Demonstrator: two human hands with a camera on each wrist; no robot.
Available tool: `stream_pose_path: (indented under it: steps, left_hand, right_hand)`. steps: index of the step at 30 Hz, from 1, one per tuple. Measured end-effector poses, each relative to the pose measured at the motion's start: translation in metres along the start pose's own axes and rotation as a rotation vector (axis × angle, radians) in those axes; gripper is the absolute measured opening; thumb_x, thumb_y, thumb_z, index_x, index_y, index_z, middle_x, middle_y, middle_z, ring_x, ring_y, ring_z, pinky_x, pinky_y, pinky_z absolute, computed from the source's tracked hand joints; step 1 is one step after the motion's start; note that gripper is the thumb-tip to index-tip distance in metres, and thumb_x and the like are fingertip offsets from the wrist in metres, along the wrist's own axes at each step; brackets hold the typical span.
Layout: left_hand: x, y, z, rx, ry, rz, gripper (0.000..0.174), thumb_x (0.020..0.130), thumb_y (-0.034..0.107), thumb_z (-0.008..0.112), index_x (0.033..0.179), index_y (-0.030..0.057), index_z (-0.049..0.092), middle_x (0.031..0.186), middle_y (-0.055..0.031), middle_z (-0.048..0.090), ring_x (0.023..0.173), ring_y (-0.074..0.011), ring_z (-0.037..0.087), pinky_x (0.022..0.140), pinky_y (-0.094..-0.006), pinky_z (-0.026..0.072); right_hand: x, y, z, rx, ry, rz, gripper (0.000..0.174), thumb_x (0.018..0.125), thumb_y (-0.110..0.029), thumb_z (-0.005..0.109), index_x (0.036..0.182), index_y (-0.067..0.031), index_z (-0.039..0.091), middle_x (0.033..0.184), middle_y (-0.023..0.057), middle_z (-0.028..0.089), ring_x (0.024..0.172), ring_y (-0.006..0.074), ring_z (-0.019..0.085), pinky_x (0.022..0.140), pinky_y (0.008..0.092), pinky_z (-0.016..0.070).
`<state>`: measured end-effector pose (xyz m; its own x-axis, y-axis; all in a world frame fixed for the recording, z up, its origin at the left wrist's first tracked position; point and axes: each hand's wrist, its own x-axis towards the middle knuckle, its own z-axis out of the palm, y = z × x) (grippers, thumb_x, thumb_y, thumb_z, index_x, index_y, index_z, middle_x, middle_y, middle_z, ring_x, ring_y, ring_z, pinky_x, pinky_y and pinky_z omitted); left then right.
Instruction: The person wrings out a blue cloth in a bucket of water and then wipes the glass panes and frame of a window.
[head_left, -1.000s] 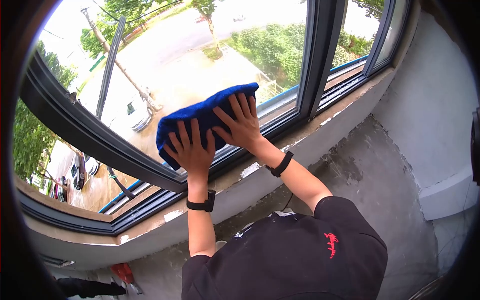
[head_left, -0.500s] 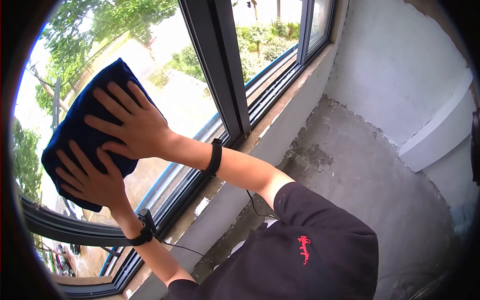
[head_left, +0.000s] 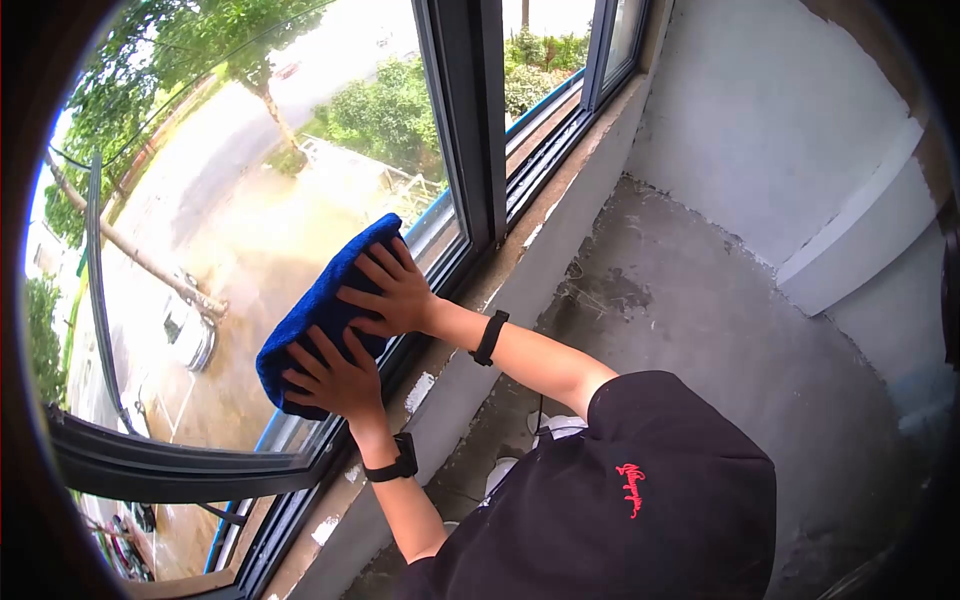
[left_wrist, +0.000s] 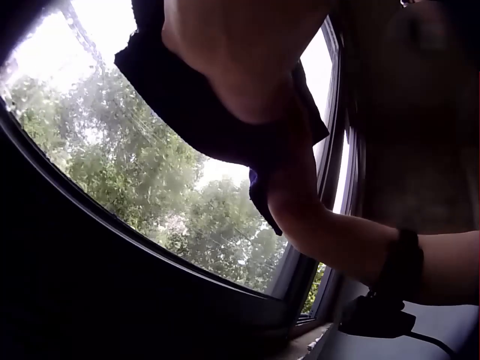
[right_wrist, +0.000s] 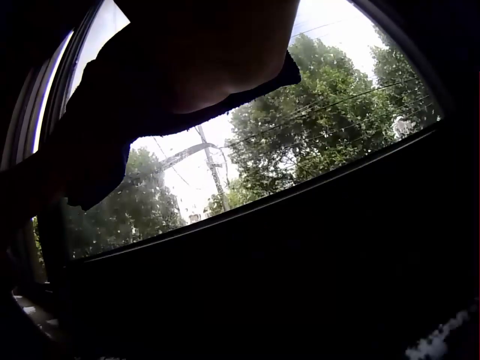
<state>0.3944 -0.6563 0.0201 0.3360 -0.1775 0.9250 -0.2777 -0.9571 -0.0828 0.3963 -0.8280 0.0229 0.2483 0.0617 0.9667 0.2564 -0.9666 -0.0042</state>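
A blue cloth point(head_left: 318, 312) lies flat against the window glass point(head_left: 240, 230), low on the pane by the bottom frame. The left hand point(head_left: 340, 380) presses on its lower part with spread fingers. Just above and to the right, the right hand point(head_left: 395, 290) presses on the upper part, fingers also spread. In the left wrist view the cloth point(left_wrist: 202, 120) looks dark behind the left hand point(left_wrist: 232, 60). The right wrist view has the right hand point(right_wrist: 217, 60) over the dark cloth point(right_wrist: 150, 97); its fingertips are hidden there.
A dark window frame point(head_left: 465, 120) rises right of the pane, and another frame bar point(head_left: 180, 470) crosses at lower left. The chipped sill point(head_left: 500, 290) runs below the window. Grey wall point(head_left: 770, 120) and rough floor point(head_left: 680, 320) lie to the right.
From half a second ago, both hands and the cloth have moved down the glass and nearer the bottom frame, after being higher up and further left. Both hands stay on the cloth.
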Motion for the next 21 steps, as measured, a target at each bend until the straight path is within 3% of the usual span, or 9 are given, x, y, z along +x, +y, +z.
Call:
stream_pose_path:
  steps: [5, 9, 13, 18, 20, 21]
  left_hand:
    - [-0.045, 0.024, 0.006, -0.07, -0.203, -0.007, 0.055, 0.1, 0.044, 0.055, 0.146, 0.0147, 0.052, 0.158, -0.0203, 0.037, 0.134, -0.0542, 0.038, 0.106, -0.0715, 0.0259]
    - [-0.069, 0.049, 0.013, -0.098, -0.28, 0.021, 0.053, 0.1, 0.041, 0.053, 0.147, 0.0148, 0.052, 0.158, -0.0193, 0.037, 0.136, -0.0533, 0.036, 0.107, -0.0719, 0.0238]
    - [-0.075, 0.082, 0.015, -0.157, -0.364, 0.029, 0.052, 0.101, 0.039, 0.053, 0.148, 0.0169, 0.052, 0.159, -0.0166, 0.037, 0.139, -0.0504, 0.035, 0.109, -0.0715, 0.0218]
    - [-0.025, 0.135, 0.009, -0.223, -0.369, -0.02, 0.048, 0.101, 0.034, 0.054, 0.147, 0.0176, 0.053, 0.16, -0.0159, 0.037, 0.146, -0.0482, 0.027, 0.114, -0.0691, 0.0161]
    - [0.011, 0.159, 0.005, -0.27, -0.255, -0.048, 0.046, 0.103, 0.03, 0.05, 0.144, 0.0109, 0.056, 0.163, -0.0166, 0.031, 0.151, -0.0473, 0.016, 0.118, -0.0643, 0.004]
    - [0.028, 0.168, 0.005, -0.273, -0.223, -0.052, 0.046, 0.103, 0.029, 0.049, 0.144, 0.0093, 0.055, 0.163, -0.017, 0.031, 0.152, -0.0474, 0.014, 0.118, -0.0646, 0.0037]
  right_hand:
    - [-0.056, -0.001, -0.005, 0.112, -0.146, 0.124, 0.057, 0.082, -0.044, 0.075, 0.135, -0.0268, 0.062, 0.155, 0.0225, 0.038, 0.146, 0.0476, 0.028, 0.118, 0.0677, 0.0141]
    - [-0.081, 0.012, -0.015, 0.158, -0.196, 0.223, 0.066, 0.082, -0.041, 0.076, 0.142, -0.025, 0.054, 0.156, 0.0252, 0.033, 0.146, 0.0505, 0.026, 0.118, 0.0674, 0.0158]
    - [-0.094, 0.039, -0.029, 0.157, -0.204, 0.289, 0.065, 0.082, -0.04, 0.076, 0.141, -0.0246, 0.054, 0.154, 0.0252, 0.036, 0.144, 0.0506, 0.029, 0.118, 0.0659, 0.0181]
    - [-0.071, 0.088, -0.04, 0.157, -0.128, 0.256, 0.06, 0.081, -0.039, 0.076, 0.137, -0.0231, 0.057, 0.154, 0.0241, 0.036, 0.143, 0.0485, 0.032, 0.118, 0.0644, 0.0207]
    - [-0.043, 0.111, -0.047, 0.144, -0.097, 0.25, 0.057, 0.082, -0.038, 0.075, 0.134, -0.0222, 0.059, 0.154, 0.0236, 0.037, 0.142, 0.0476, 0.034, 0.117, 0.0638, 0.0228]
    - [-0.034, 0.115, -0.048, 0.154, -0.098, 0.201, 0.054, 0.084, -0.036, 0.072, 0.134, -0.0202, 0.06, 0.154, 0.0243, 0.036, 0.143, 0.0473, 0.033, 0.116, 0.0626, 0.0239]
